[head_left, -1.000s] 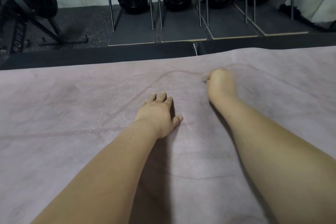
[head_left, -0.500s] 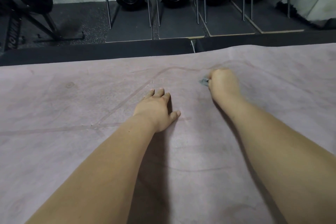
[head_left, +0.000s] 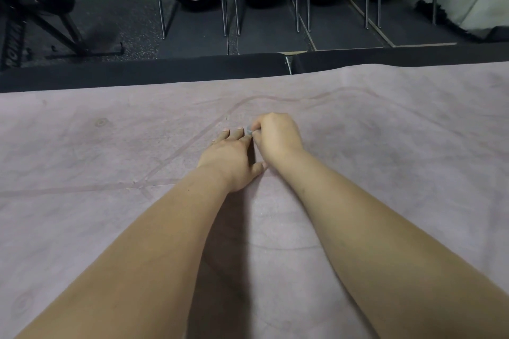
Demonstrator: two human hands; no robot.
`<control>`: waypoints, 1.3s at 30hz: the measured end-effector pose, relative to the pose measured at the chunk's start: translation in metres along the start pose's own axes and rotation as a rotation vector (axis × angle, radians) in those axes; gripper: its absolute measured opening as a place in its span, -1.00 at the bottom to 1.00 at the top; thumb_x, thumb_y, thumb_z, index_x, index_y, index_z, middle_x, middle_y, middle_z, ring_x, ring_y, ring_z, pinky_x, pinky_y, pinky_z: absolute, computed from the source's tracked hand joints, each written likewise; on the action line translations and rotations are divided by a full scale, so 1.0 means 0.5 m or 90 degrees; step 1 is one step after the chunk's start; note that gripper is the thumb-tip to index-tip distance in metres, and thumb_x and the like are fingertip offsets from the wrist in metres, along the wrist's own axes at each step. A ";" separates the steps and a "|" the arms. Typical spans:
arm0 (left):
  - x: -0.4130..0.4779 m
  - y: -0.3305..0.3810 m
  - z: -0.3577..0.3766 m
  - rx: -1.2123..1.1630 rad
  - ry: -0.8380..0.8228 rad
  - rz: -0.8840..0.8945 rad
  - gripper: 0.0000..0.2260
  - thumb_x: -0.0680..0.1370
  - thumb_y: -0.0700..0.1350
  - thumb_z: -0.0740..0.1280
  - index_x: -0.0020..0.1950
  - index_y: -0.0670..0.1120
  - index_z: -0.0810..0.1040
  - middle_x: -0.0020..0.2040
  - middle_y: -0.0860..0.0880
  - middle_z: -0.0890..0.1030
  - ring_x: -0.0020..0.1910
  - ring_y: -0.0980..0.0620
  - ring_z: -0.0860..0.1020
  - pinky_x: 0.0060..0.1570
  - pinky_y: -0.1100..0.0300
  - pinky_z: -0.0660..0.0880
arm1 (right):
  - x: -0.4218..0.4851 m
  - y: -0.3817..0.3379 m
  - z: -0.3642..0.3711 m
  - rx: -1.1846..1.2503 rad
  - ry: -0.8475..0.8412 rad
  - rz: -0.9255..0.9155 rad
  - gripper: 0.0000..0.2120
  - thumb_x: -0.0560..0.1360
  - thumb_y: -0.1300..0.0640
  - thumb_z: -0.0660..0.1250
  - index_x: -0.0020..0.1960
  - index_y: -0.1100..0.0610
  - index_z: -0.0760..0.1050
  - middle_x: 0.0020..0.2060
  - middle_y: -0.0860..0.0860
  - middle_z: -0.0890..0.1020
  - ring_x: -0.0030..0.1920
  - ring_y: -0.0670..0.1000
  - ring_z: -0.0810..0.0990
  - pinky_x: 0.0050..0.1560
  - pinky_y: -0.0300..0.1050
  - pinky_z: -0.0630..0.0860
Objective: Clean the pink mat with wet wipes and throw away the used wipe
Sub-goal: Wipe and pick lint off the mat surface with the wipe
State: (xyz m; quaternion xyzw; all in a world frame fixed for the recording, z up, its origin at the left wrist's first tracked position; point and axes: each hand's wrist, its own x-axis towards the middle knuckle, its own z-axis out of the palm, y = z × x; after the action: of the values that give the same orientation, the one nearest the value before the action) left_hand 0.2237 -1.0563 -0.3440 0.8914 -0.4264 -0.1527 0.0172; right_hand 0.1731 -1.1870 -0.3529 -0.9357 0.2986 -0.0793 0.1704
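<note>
Two arms in view, L forearm (head_left: 165, 228) & R forearm (head_left: 371, 228), both bare from the bottom edge of the frame up to the wrists. Both slim, smooth, tapering toward the wrist. L forearm: one small mole (head_left: 188, 189) on the upper side, near the wrist. R forearm: faint vein lines (head_left: 343, 243) approx. mid-length, plus another faint mark closer to the wrist. L hand (head_left: 231, 162): nails short, trimmed close to the fingertips; knuckles smooth. R hand (head_left: 275, 137): back of hand smooth, knuckles rounded; nails too small to make out. Wrists & fingers bare.
</note>
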 end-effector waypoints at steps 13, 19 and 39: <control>-0.001 0.002 0.002 0.002 -0.004 -0.014 -0.19 0.61 0.41 0.19 0.71 -0.02 0.09 0.72 0.01 0.02 0.70 -0.10 -0.07 0.65 -0.04 0.04 | 0.000 0.239 -0.118 -0.184 0.184 0.194 -0.81 0.54 0.31 0.33 0.09 0.37 0.62 -0.01 0.31 0.62 0.02 0.32 0.62 -0.04 0.10 0.56; -0.007 0.016 -0.001 0.026 0.001 -0.024 -0.24 0.63 0.37 0.16 0.68 -0.05 0.10 0.72 -0.04 0.01 0.70 -0.17 -0.06 0.64 -0.12 0.04 | -0.028 0.062 -0.020 -0.036 0.117 0.085 -0.72 0.48 0.36 0.28 0.08 0.15 0.67 -0.01 0.17 0.68 0.03 0.22 0.66 0.06 0.03 0.63; -0.135 0.017 0.041 -0.028 0.054 -0.049 -0.19 0.57 0.42 0.24 0.68 0.00 0.15 0.71 0.03 0.06 0.70 -0.13 -0.04 0.62 -0.09 0.10 | -0.065 0.254 -0.109 -0.167 0.196 0.204 -0.81 0.52 0.31 0.32 0.06 0.26 0.67 -0.06 0.27 0.64 -0.04 0.30 0.64 -0.02 0.09 0.63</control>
State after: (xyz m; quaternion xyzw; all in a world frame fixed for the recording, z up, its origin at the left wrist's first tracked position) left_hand 0.1718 -1.0079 -0.3446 0.9120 -0.3874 -0.1251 0.0490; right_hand 0.0656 -1.2796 -0.3506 -0.8673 0.4734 -0.1538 0.0108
